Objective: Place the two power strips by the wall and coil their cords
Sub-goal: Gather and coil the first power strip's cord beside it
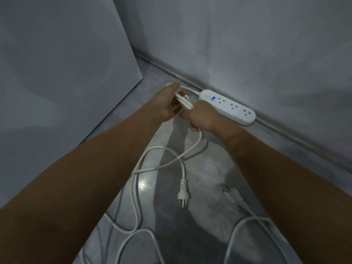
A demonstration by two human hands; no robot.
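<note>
**A:** Head view, item one?

**B:** One white oblong plastic power strip (227,106), three socket groups, round switch and small blue-lit display at its left end. It lay flat on the grey concrete floor (205,180), long side against the skirting of the pale grey wall (247,44).

**A:** Its lead?

**B:** White round cord (182,101), running from the strip's left end into several loops gathered between both hands. The slack dropped below the right hand, looped over the floor and ended in a white moulded plug (183,193) with bare metal pins, which looked to lie on the floor between the forearms.

**A:** Hands?

**B:** Left hand (165,103): palm turned inward, fingers curled loosely about the far side of the loops, touching them. Right hand (203,117): fingers clamped on the near end of the bundle, just beside the strip.

**A:** Anything further?

**B:** A second white cord (240,225), arched on the floor at lower right, its dark-looking plug end too dim to describe. More white cord loops lay at lower left. A large pale grey flat panel (62,69) leaned at left.
</note>
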